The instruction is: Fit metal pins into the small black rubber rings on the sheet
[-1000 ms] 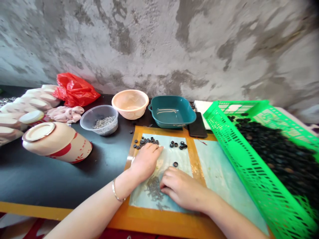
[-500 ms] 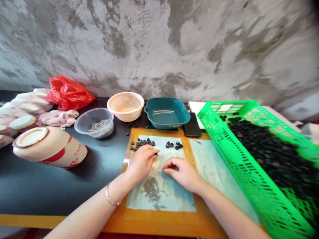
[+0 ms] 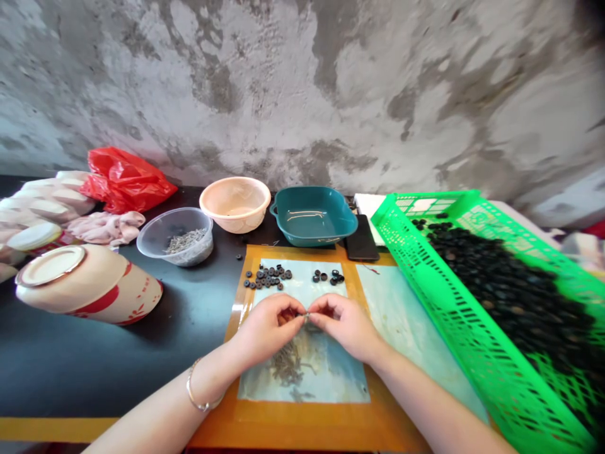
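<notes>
My left hand and my right hand meet fingertip to fingertip above a pale blue sheet. Both are closed in a pinch around something tiny, mostly hidden by the fingers. Just beyond the left hand lies a group of small black rings, each with a hole in the middle. Several black round caps sit farther right on the same sheet. Below the hands, a heap of thin metal pins is partly covered by my left hand.
A green crate full of black pieces stands at right. Behind the sheet are a teal basin, a peach bowl, a clear bowl of metal pins and a phone. A white-and-red container is at left.
My left hand has moved right and nearer me, away from the black rings. The right hand has shifted slightly left, and the two hands, apart before, now touch at the fingertips.
</notes>
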{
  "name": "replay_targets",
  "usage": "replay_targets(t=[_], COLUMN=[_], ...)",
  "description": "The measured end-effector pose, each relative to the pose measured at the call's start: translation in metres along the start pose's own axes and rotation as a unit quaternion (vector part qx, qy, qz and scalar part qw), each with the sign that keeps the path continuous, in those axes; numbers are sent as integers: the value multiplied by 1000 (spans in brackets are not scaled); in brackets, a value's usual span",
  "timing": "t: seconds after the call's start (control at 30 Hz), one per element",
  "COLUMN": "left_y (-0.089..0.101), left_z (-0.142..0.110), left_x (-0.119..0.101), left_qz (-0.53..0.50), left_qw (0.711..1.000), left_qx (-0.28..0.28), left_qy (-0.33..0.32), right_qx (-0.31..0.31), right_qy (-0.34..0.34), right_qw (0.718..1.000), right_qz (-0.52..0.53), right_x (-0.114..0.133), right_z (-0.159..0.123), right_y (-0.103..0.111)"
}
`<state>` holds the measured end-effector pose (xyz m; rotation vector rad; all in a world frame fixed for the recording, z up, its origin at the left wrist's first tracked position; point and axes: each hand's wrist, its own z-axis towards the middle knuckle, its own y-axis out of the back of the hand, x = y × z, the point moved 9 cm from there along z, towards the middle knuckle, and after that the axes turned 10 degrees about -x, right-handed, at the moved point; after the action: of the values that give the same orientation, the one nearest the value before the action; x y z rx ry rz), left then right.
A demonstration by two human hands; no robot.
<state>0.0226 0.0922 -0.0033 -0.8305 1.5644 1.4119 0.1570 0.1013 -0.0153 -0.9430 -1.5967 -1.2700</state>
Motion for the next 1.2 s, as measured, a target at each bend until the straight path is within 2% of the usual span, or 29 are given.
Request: replay_targets(t=[0.17,0.5,0.7,0.8,1.07,1.2], left_y=[1,6,4,4,7,9], left_z=[0,-2,-3,-4,-5,-7], left_x=[-8,-11,-4,-6,-9,-17], left_qz=[27,51,28,25,47,49], left_qw=[999,998,1000,1000,998,996], left_qx=[-10,-17,-10,-15,-29,-42], left_qy=[-46,-41,3,-2,-30,-55], right_qx=[2,-7,29,45,0,13], right_qy=[-21,11,-48,-69,-3,-27], right_qw=[999,999,997,992,1000,998], right_qz=[34,-39,58,100,5,59], right_x=[-5,6,-6,-10,2,0], right_z=[-1,-6,-5,-5,-8,-8], right_y=[-4,-3,-13,-17,-7,-10])
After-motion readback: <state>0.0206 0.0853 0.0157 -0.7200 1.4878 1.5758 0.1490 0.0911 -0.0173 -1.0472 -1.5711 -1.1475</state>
